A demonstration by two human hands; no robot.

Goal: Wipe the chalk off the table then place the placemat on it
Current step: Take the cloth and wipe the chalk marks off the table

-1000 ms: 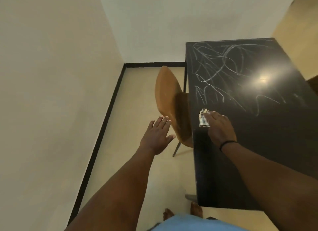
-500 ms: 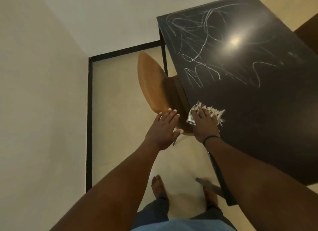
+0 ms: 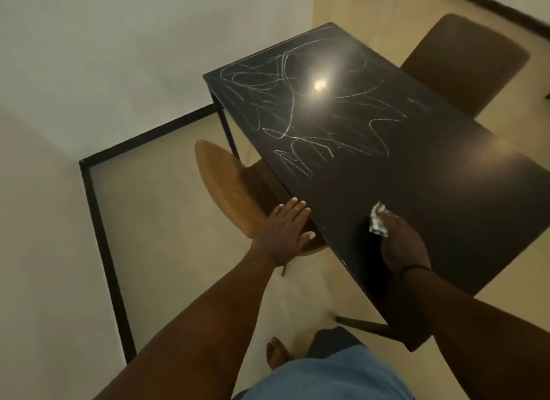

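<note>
A black table (image 3: 431,191) carries white chalk scribbles (image 3: 297,125) over its far half. My right hand (image 3: 401,245) presses a crumpled whitish cloth (image 3: 377,221) onto the near part of the tabletop; the cloth sticks out past the fingertips. How the fingers lie around the cloth is hidden by the back of the hand. My left hand (image 3: 285,230) lies flat with straight fingers on the table's left edge, above an orange chair seat. No placemat is in view.
An orange chair (image 3: 232,188) is tucked under the table's left side. A brown chair (image 3: 464,63) stands at the far right. Walls close off the left and back. My bare foot (image 3: 275,355) is on the floor below.
My right hand slid the cloth from the table's left edge rightward onto the top. My left hand moved up to the table's edge. The view swung.
</note>
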